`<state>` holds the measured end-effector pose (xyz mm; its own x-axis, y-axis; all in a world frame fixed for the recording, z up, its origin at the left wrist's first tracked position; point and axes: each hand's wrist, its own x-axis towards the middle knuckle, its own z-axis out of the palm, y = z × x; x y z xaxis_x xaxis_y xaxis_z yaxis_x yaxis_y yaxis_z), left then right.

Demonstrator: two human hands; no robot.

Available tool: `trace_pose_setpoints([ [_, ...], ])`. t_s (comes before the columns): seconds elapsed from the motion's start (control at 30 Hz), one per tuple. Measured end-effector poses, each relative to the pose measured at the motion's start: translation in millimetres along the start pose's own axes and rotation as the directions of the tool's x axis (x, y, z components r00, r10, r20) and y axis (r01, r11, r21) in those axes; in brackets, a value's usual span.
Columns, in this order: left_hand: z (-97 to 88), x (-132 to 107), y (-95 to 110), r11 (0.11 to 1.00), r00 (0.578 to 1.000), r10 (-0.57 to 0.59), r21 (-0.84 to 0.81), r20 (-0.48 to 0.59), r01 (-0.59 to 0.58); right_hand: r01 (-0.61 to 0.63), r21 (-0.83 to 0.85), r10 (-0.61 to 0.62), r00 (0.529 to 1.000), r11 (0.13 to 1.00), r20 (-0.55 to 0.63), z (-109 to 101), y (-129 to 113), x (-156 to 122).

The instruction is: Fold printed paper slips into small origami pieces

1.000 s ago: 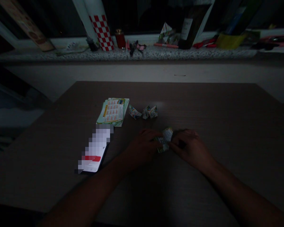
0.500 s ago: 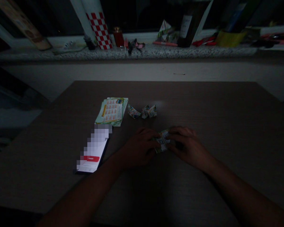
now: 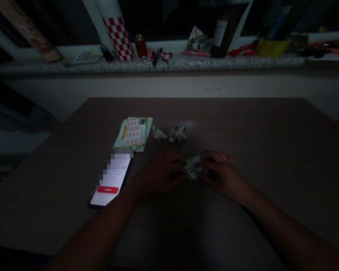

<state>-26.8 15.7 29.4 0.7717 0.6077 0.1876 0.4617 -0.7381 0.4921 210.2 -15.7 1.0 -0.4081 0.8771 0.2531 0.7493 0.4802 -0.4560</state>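
Note:
A small piece of printed paper [image 3: 192, 166], partly folded, is pinched between both hands just above the dark wooden table [image 3: 243, 128]. My left hand [image 3: 161, 174] grips its left side with curled fingers. My right hand [image 3: 222, 175] holds its right side, fingers bent over the top edge. Two folded paper pieces [image 3: 171, 133] lie on the table just beyond my hands. A stack of printed paper sheets [image 3: 133, 133] sits to their left.
A lit phone [image 3: 111, 182] lies on the table left of my left arm. Behind the table runs a speckled windowsill [image 3: 147, 64] with a red-and-white checked tube [image 3: 119, 34], a small red jar [image 3: 141, 46], a dark bottle [image 3: 223, 30] and other clutter.
Both hands have drawn slightly closer to the far folded pieces, and the paper between them has been folded smaller and lifted a little.

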Motion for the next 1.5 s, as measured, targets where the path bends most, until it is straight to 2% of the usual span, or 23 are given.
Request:
trace_pose_setpoints([
  [0.27, 9.1, 7.3, -4.5, 0.993, 0.996, -0.083, 0.081, 0.026, 0.081, -0.031, -0.002, 0.031, 0.999, 1.000, 0.020, 0.0, -2.4, -0.2],
  [0.5, 18.5, 14.8, -0.3, 0.959, 0.983, -0.183, 0.225, 0.017, 0.174, -0.028, 0.004, 0.028, 0.999, 1.000, 0.036, -2.4, -2.2, 0.4],
  [0.73, 22.4, 22.2, 7.1, 0.913, 0.973, -0.229, 0.349, 0.014, 0.209, -0.042, 0.032, 0.040, 0.998, 0.999, 0.049, -1.4, 1.4, 0.6],
  [0.87, 22.7, 24.6, 10.1, 0.900, 0.970, -0.241, 0.380, 0.020, 0.216, -0.086, 0.042, 0.086, 0.996, 0.995, -0.005, 3.2, 0.2, 2.8],
  [1.03, 22.2, 26.4, 11.9, 0.887, 0.966, -0.257, 0.406, 0.034, 0.222, -0.120, 0.033, 0.120, 0.993, 0.992, 0.002, 3.5, -3.3, 4.3],
  [1.5, 21.8, 30.9, 15.7, 0.863, 0.949, -0.311, 0.432, 0.043, 0.263, -0.098, 0.038, 0.098, 0.995, 0.994, 0.020, 5.9, 3.2, 4.6],
])
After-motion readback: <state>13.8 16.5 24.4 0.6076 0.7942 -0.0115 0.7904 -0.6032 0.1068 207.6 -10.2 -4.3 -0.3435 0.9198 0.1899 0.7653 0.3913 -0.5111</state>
